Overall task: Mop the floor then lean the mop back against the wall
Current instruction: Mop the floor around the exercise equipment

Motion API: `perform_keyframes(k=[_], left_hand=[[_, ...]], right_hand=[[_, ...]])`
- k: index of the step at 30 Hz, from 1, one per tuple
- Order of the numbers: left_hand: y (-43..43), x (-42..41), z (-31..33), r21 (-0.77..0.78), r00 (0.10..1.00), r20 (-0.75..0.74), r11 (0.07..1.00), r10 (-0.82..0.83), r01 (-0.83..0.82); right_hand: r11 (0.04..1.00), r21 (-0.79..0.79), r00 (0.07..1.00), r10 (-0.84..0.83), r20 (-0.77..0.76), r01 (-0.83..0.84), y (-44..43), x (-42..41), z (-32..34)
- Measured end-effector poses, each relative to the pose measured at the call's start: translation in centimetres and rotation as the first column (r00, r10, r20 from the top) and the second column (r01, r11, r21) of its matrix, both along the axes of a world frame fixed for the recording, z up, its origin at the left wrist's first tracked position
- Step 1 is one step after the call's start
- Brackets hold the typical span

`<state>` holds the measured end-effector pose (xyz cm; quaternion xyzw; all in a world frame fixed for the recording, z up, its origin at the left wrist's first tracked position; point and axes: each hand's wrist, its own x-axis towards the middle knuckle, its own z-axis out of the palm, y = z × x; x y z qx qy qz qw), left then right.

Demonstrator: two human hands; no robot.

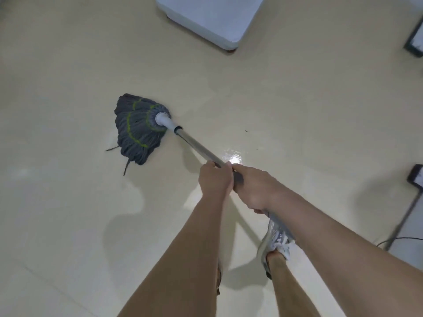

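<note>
A mop lies with its grey string head [138,127], banded in green, spread flat on the cream tiled floor [68,65] left of centre. A white collar joins the head to a metal handle [196,144] that slants down to the right. My left hand [215,179] grips the handle from the left. Just behind it, my right hand [254,189] is wrapped around the handle, and both hands touch. The handle's upper end is hidden by my hands and forearms. No wall is in view.
A white covered bed or box [212,19] stands at the top. Dark stand feet [414,40] and a thin leg with a cable [402,223] sit along the right edge. My grey shoe [274,239] is below my hands. A wet sheen shows on the floor around the mop.
</note>
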<state>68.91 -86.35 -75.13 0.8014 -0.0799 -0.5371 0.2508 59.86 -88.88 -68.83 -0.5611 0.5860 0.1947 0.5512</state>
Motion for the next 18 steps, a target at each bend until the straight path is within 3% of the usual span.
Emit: perform_keyframes(k=[6, 9, 13, 18], left_hand=[[-7.2, -11.7, 1.3, -0.021, 0.943, -0.081, 0.946, -0.324, 0.323], [-8.9, -18.1, 2.2, -0.016, 0.851, -0.105, 0.856, -0.515, 0.517], [-8.7, -24.0, 3.6, 0.008, 0.715, -0.084, 0.717, -0.694, 0.697], [-9.5, -22.5, 3.3, 0.074, 0.637, -0.028, 0.634, -0.77, 0.77]], right_hand=[[0.986, -0.039, 0.978, -0.167, -0.128, 0.163, -3.6, -11.7, 1.0], [0.937, 0.007, 0.917, -0.342, -0.204, 0.351, -3.3, -17.5, 1.2], [0.832, 0.133, 0.838, -0.511, -0.192, 0.539, -2.8, -22.3, 2.8], [0.818, 0.242, 0.853, -0.504, -0.138, 0.522, -3.5, -20.8, 3.8]])
